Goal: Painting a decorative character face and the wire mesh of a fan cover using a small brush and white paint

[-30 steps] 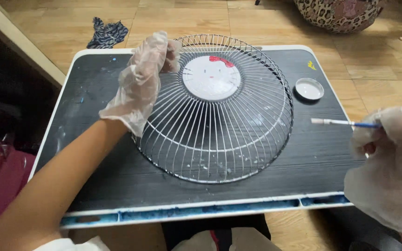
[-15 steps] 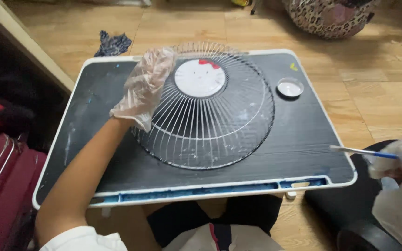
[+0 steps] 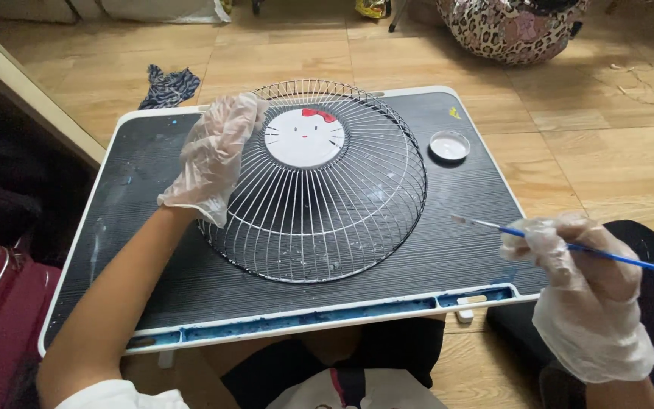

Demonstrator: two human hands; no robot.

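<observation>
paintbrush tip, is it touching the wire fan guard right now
No, the paintbrush in the right hand has its tip off to the side of the wire fan guard.
</observation>
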